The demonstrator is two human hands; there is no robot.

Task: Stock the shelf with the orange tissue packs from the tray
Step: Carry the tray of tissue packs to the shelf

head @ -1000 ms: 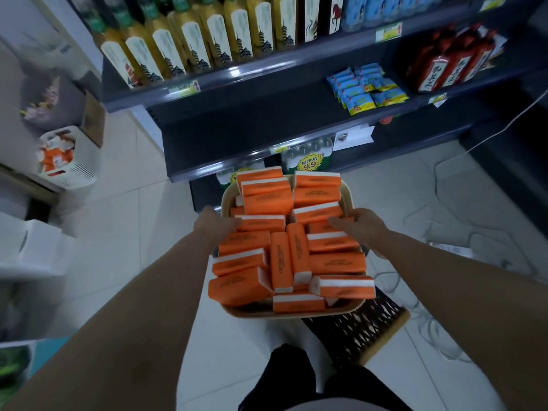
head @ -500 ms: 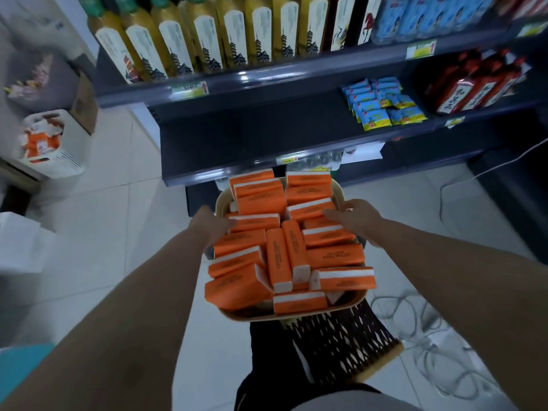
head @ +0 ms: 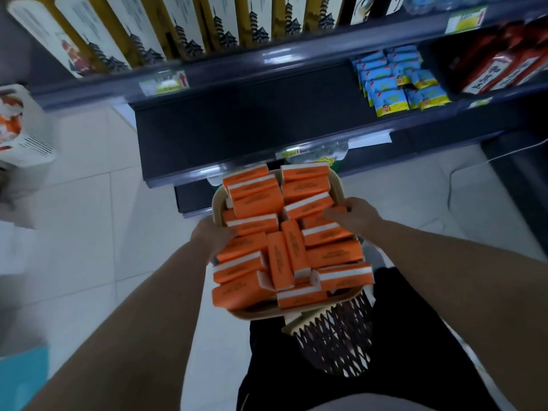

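Note:
A beige tray (head: 261, 315) piled with several orange tissue packs (head: 332, 256) is carried in front of me at waist height. My left hand (head: 212, 235) grips its left rim, fingers hidden under the packs. Its right rim is gripped by my right hand (head: 353, 216), with the thumb lying over the packs. Just beyond the tray's far end is a dark shelf (head: 237, 129), bare on its left and middle.
Blue snack packs (head: 397, 84) and red packets (head: 498, 69) occupy the right of that shelf. Yellow bottles (head: 189, 28) line the shelf above. A dark mesh basket (head: 335, 342) sits under the tray. A white bin (head: 23, 134) stands at left on the tiled floor.
I have come closer to the shelves with the tray. Both hands keep the same grip on its rims, and the tray's far end now reaches the lower shelf edge.

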